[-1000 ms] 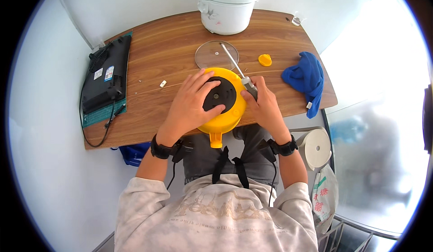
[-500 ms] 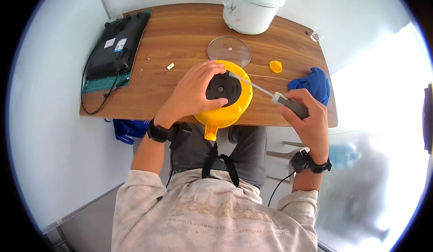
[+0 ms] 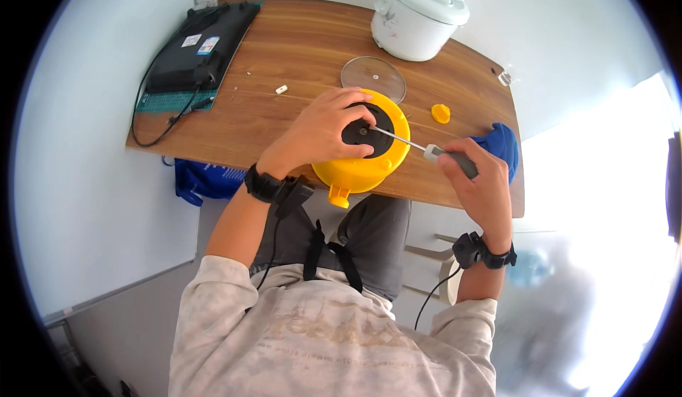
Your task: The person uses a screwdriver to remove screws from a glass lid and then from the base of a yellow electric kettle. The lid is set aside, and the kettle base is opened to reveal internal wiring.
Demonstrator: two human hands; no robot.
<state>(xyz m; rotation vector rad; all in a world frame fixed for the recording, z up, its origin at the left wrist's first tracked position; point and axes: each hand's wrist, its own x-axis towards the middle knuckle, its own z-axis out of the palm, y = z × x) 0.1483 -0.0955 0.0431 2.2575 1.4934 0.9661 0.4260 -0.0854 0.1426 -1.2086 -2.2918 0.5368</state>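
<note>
A yellow electric pot (image 3: 355, 175) rests upside down at the table's front edge, its slotted black base plate (image 3: 382, 145) facing up. My left hand (image 3: 318, 128) grips it from the left, thumb and fingers curled over the base plate. My right hand (image 3: 482, 187) is closed around the grey handle of a screwdriver (image 3: 402, 140). The shaft slants down leftward, and its tip lies close to the plate's centre, beside my left index finger. Whether the tip sits in a screw cannot be made out; the finger partly hides it.
Behind the pot lies a round glass lid (image 3: 387, 77). A white rice cooker (image 3: 415, 27) stands at the back. To the right are a yellow knob (image 3: 440, 113) and blue cloth (image 3: 503, 145). A black appliance (image 3: 192, 59) with its cord lies on a green mat (image 3: 167, 103) at left.
The screwdriver tip has shifted from the base plate's upper edge toward its centre. My left index finger has bent in beside the tip. The whole view has tilted and shifted somewhat.
</note>
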